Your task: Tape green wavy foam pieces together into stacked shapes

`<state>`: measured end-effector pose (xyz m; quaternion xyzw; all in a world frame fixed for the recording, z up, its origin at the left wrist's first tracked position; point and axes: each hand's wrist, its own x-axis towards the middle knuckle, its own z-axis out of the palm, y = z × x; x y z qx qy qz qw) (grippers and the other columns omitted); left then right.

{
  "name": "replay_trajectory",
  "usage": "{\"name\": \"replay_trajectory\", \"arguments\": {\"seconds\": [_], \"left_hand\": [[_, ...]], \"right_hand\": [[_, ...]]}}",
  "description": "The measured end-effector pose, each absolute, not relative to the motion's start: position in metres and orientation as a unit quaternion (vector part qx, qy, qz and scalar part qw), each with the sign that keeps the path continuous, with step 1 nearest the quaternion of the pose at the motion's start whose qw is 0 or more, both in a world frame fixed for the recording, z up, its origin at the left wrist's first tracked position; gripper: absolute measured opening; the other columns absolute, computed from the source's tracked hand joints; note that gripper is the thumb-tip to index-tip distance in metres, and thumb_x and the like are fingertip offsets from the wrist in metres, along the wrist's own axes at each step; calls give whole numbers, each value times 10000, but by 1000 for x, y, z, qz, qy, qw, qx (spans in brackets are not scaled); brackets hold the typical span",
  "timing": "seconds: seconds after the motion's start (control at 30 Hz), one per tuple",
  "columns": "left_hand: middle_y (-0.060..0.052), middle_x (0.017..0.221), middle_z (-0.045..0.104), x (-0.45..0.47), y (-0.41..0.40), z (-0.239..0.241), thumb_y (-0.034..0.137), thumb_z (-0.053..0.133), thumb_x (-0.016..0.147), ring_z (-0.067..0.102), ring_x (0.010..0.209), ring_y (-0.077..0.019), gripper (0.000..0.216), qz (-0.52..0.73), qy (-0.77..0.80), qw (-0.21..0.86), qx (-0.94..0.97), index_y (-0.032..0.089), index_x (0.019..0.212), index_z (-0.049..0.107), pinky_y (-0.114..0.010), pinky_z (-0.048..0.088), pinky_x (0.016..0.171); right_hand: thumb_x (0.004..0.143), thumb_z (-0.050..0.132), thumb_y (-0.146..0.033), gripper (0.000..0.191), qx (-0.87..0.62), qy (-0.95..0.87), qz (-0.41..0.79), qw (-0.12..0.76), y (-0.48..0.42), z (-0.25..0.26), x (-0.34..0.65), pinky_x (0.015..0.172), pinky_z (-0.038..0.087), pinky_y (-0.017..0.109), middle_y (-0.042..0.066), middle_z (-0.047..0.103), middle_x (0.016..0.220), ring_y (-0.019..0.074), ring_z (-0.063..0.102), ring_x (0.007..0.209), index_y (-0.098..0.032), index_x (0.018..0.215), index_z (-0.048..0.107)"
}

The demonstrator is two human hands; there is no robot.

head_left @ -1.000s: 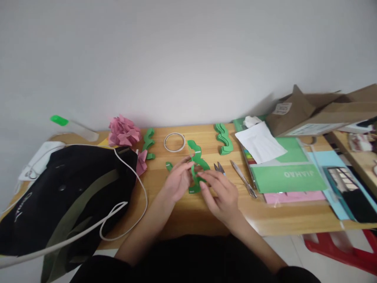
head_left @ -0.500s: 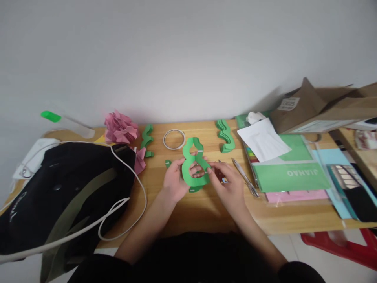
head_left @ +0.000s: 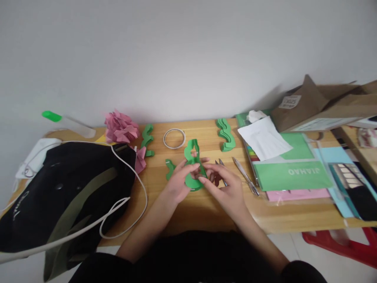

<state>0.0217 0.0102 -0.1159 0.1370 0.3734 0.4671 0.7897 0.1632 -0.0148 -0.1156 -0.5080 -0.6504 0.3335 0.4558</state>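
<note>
Both my hands meet over the middle of the wooden table (head_left: 188, 212). My left hand (head_left: 179, 182) pinches the left side of a green gourd-shaped paper cutout (head_left: 193, 163), fingers closed on it. My right hand (head_left: 225, 186) pinches the same cutout from the right near its waist. The cutout is folded partly together and stands a little off the table. A small green paper scrap (head_left: 169, 169) lies just left of my left hand. A roll of double-sided tape (head_left: 174, 138) lies behind the cutout.
A black bag (head_left: 59, 192) with white cord fills the left. Pink paper flowers (head_left: 120, 127), green paper pieces (head_left: 147, 137) and a stack of green cutouts (head_left: 225, 135) lie at the back. Small snips (head_left: 220, 167), tweezers (head_left: 246, 181), coloured paper packs (head_left: 291, 175) and a brown paper bag (head_left: 318, 106) are on the right.
The green cutout was lifted off the table and opened out to show its gourd shape, then folded narrower again between both hands. The view shifted slightly.
</note>
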Motion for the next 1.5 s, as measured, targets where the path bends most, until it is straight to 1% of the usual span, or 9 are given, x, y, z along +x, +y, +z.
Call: {"name": "replay_trajectory", "arguments": {"seconds": [0.33, 0.67, 0.8, 0.9, 1.07, 1.17, 1.37, 1.43, 1.5], "left_hand": [[-82, 1075, 723, 20, 5, -110, 136, 705, 734, 689, 819, -196, 378, 469, 383, 780, 155, 170, 1106, 649, -333, 524, 759], [-92, 1088, 714, 20, 4, -111, 136, 666, 731, 674, 956, -253, 544, 446, 370, 798, 165, 184, 1264, 565, -367, 504, 808], [-52, 1075, 694, 24, 4, -110, 157, 650, 792, 664, 869, -175, 307, 466, 393, 778, 152, 198, 1094, 608, -281, 497, 738], [-25, 1047, 673, 27, 5, -106, 269, 573, 896, 639, 877, -147, 101, 485, 399, 764, 149, 209, 966, 614, -245, 483, 721], [-37, 1152, 661, 30, 5, -103, 353, 461, 969, 550, 1195, -210, 225, 470, 423, 753, 183, 229, 1050, 630, -290, 462, 889], [-36, 1221, 644, 31, 5, -105, 416, 444, 975, 504, 1266, -208, 291, 476, 423, 751, 174, 233, 1100, 633, -280, 446, 934], [-71, 1283, 623, 32, 8, -107, 616, 288, 961, 467, 1316, -231, 567, 458, 420, 772, 133, 217, 1173, 631, -340, 381, 1042], [-80, 1329, 593, 29, 9, -108, 621, 280, 958, 419, 1360, -234, 577, 455, 434, 767, 129, 212, 1132, 648, -342, 354, 1061], [-78, 1360, 568, 24, 12, -111, 568, 382, 949, 385, 1384, -234, 469, 472, 459, 739, 145, 217, 1082, 662, -333, 338, 1065]], "right_hand": [[793, 711, -226, 206, -477, -621, 404, 474, -19, -114, 164, 552, 505, 258, 15, 678, 791, 127, 592, 629, -217, 998, 694], [784, 713, -235, 191, -477, -571, 462, 483, -21, -113, 170, 535, 503, 249, 12, 681, 794, 116, 580, 602, -221, 973, 692], [845, 645, -321, 199, -505, -568, 456, 462, -20, -116, 171, 589, 539, 286, 52, 722, 877, 155, 643, 686, -214, 1005, 694], [882, 586, -423, 279, -533, -548, 467, 443, -18, -121, 171, 627, 558, 308, 52, 733, 875, 183, 682, 748, -221, 1046, 687], [840, 602, -521, 435, -558, -530, 492, 406, -16, -131, 169, 591, 552, 311, 66, 723, 846, 194, 681, 721, -186, 1111, 656], [791, 674, -483, 472, -566, -536, 490, 389, -16, -134, 166, 604, 551, 308, 75, 733, 876, 202, 690, 755, -181, 1152, 635], [847, 599, -407, 295, -572, -537, 481, 392, -13, -140, 162, 660, 566, 332, 61, 742, 864, 180, 680, 712, -189, 1033, 667], [850, 563, -369, 253, -572, -529, 479, 405, -10, -144, 167, 646, 564, 339, 54, 732, 827, 174, 667, 679, -185, 989, 667], [837, 556, -349, 239, -584, -518, 464, 419, -8, -148, 175, 611, 556, 343, 52, 718, 784, 173, 650, 635, -178, 963, 664]]}}
